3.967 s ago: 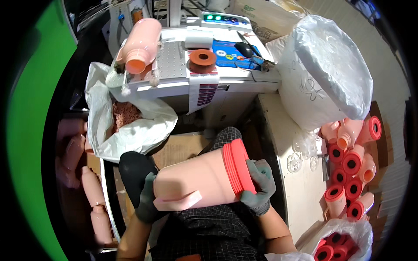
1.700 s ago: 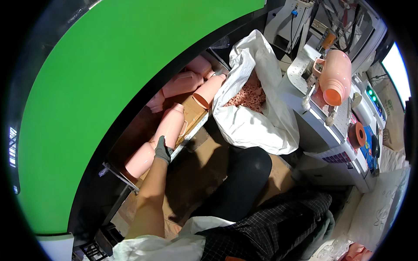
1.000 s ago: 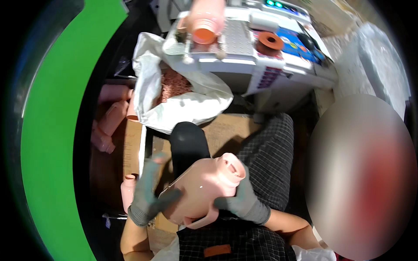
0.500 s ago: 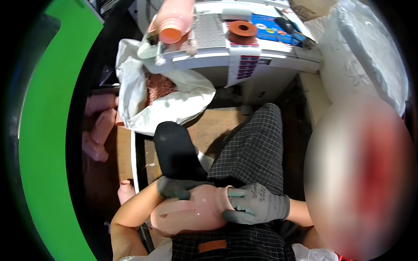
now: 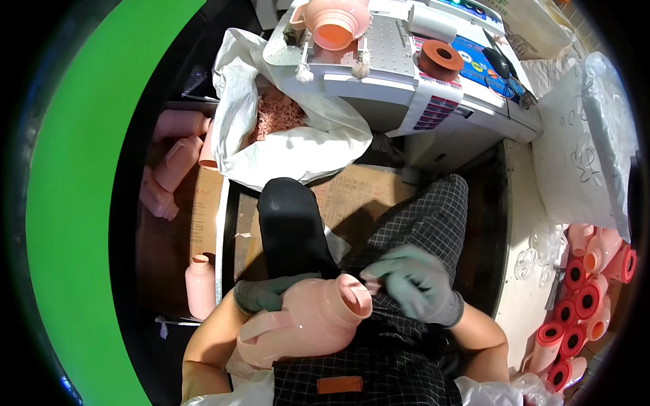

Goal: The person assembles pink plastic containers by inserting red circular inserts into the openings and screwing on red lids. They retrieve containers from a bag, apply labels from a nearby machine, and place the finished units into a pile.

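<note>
A glossy pink plastic jug point(image 5: 305, 318) with a side handle lies tilted across my lap, its round mouth facing right and up. My left hand point(image 5: 267, 294), in a grey-green glove, holds its far side; part of the fingers is hidden behind the body. Just right of the mouth is my right hand point(image 5: 416, 281), gloved alike, slightly smeared, with its fingers drawn together. Something small and pinkish shows at its fingertips, too unclear to name. The right hand appears apart from the jug's rim.
Ahead, a white sack point(image 5: 291, 159) holds pink shavings point(image 5: 277, 115). A white machine table point(image 5: 379, 88) carries another pink jug point(image 5: 332, 24) and a brown tape roll point(image 5: 441, 57). Pink bottles point(image 5: 177, 162) lie left; one bottle point(image 5: 200, 287) stands nearer. Red-ended pink containers point(image 5: 588, 298) crowd the right.
My right hand has come off the jug's mouth and moved up and right. The jug's mouth is tipped up more. A blurred shape at the right is gone, uncovering pink containers.
</note>
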`<state>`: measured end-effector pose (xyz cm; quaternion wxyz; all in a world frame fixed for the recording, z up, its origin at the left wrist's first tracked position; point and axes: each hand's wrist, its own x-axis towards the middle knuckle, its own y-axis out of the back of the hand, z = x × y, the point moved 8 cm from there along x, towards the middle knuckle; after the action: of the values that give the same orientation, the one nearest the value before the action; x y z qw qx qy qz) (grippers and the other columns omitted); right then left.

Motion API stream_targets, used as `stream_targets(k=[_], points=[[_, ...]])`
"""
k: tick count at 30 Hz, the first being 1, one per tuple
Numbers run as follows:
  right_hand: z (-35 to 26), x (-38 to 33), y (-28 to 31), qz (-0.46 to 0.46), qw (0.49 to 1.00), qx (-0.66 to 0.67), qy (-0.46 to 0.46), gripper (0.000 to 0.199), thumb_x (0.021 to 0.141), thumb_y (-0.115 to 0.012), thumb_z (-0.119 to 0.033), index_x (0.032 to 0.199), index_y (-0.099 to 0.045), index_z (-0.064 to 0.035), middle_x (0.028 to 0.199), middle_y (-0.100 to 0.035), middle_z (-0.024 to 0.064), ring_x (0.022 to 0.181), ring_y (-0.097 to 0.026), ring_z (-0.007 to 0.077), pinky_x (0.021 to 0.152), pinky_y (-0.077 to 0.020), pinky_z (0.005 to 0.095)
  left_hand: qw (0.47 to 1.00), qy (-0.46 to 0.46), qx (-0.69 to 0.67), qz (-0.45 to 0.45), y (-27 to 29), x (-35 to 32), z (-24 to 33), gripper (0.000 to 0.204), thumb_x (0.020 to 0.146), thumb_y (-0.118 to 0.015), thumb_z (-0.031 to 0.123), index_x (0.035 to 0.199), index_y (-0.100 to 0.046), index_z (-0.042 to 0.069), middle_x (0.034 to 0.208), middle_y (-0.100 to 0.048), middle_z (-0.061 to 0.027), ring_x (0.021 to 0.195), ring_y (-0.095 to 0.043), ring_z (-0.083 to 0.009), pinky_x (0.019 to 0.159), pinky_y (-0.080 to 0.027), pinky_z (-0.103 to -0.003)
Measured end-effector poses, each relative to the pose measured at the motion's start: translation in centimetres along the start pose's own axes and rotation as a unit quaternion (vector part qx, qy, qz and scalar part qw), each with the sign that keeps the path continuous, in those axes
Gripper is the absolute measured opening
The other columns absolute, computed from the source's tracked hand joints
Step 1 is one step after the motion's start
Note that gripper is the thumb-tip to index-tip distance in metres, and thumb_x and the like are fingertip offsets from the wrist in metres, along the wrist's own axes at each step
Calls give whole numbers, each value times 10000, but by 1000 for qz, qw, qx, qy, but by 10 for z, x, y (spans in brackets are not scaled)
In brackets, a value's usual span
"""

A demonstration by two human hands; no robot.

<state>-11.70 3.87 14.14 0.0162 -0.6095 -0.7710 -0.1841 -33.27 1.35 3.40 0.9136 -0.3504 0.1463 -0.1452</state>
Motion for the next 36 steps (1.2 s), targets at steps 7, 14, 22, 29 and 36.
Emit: stream_targets(k=[7, 14, 22, 29, 36], points=[[8, 15, -46, -168, 984, 43, -33, 209, 980, -695, -165, 1148, -718, -43, 932, -690, 95, 765, -687, 224, 703, -572, 339, 985, -56, 17, 162, 39, -13, 6, 787, 892, -717, 374, 1503, -421, -23, 1439, -552, -151, 1297, -554, -255, 1136, -443, -395], [26, 20, -34, -42, 975, 190, -108, 293, 1002, -681, -122, 1265, -675, 9, 1123, -711, 79, 978, -655, 147, 910, -528, 309, 911, -115, 34, 393, 77, -50, 19, 636, 936, -690, 251, 1468, -464, -15, 1394, -585, -141, 1253, -585, -249, 1115, -471, -386], [45, 56, -6, 224, 906, 324, -155, 501, 1047, -524, -37, 1525, -390, 23, 1359, -578, 128, 1124, -598, 118, 1031, -490, 300, 680, -307, 244, 619, 132, -182, 165, 479, 986, -658, 109, 1428, -514, -6, 1344, -624, -131, 1203, -620, -243, 1092, -502, -375], [-1, 27, 35, 128, 992, 8, 23, 1237, 719, -959, -382, 1643, -219, -21, 1613, -377, 164, 1501, -364, 304, 1222, -326, 443, 709, -158, 550, 412, 38, -29, 226, 834, 696, -859, 230, 1424, -540, -21, 1363, -614, -157, 1227, -617, -255, 1083, -467, -379], [36, -106, 11, 350, 919, -54, -173, 851, 793, -874, -359, 1484, -503, -29, 1428, -573, 180, 1328, -538, 324, 1125, -427, 457, 849, -178, 250, 430, 42, 43, 124, 869, 750, -878, 132, 1484, -441, -24, 1419, -539, -170, 1265, -599, -316, 1080, -481, -431]])
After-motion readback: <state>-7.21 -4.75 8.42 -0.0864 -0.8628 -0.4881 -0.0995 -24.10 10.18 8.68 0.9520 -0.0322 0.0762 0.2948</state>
